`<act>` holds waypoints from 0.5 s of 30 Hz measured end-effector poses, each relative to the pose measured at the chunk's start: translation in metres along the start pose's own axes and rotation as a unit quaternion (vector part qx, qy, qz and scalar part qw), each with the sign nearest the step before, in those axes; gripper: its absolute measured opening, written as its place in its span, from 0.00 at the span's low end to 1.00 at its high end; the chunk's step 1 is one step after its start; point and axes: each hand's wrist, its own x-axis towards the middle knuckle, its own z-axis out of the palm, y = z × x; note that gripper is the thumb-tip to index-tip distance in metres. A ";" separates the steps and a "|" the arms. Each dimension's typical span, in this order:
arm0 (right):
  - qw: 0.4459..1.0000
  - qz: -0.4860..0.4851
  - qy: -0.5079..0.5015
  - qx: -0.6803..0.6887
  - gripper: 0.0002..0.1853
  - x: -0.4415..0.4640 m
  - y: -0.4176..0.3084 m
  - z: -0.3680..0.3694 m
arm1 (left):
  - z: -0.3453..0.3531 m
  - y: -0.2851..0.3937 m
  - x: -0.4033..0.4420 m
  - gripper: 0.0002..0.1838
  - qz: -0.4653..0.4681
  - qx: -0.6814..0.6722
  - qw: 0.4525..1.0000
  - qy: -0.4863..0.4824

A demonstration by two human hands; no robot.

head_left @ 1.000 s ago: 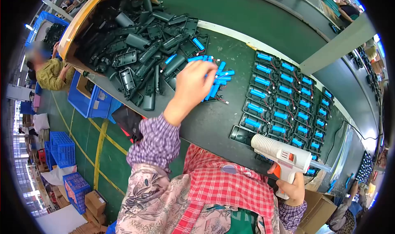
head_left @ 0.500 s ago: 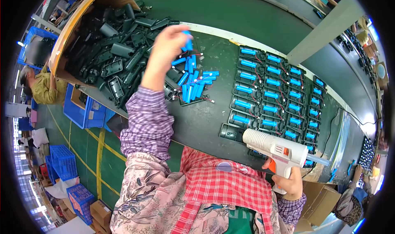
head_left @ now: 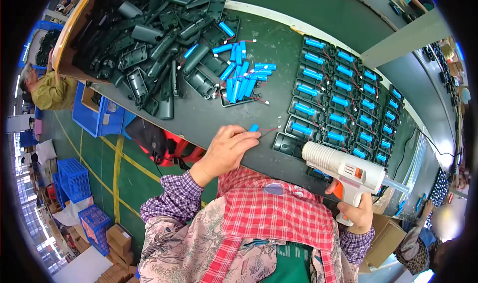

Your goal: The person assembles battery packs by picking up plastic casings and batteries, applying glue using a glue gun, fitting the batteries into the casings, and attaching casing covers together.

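Note:
My left hand (head_left: pixel 230 149) is closed around a blue cylindrical battery (head_left: pixel 254 127), whose thin red lead trails to the right; most of the battery is hidden by my fingers. In my right hand (head_left: pixel 356 213) is a white hot glue gun (head_left: pixel 343 169), gripped at its handle with a finger by the orange trigger. A glue stick (head_left: pixel 396 185) sticks out of its rear. Beside the gun's front end lies a black plastic casing (head_left: pixel 285 143) with no battery in it. Rows of black casings holding blue batteries (head_left: pixel 307 90) stand beyond and to the right.
Loose blue batteries (head_left: pixel 243 88) with leads lie mid-table. A heap of black plastic parts (head_left: pixel 149 44) spills from a cardboard box (head_left: pixel 69 44) at left. A white post (head_left: pixel 406 36) rises behind the rows. Another person (head_left: pixel 50 91) is at far left, another at lower right.
My left hand has moved from the battery pile toward the table's front edge, carrying a blue battery. The glue gun stays in my right hand; the whole view has shifted slightly.

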 end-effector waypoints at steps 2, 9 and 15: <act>1.000 0.001 -0.005 -0.006 0.42 0.000 -0.002 0.001 | -0.001 0.000 -0.007 0.19 -0.002 0.005 1.000 -0.009; 1.000 -0.012 -0.018 0.020 0.41 -0.001 0.003 0.001 | 0.002 0.013 0.002 0.15 -0.230 0.005 0.968 0.099; 1.000 -0.014 -0.021 0.015 0.40 -0.009 -0.001 -0.004 | -0.008 0.012 0.011 0.09 -0.208 0.067 0.976 -0.001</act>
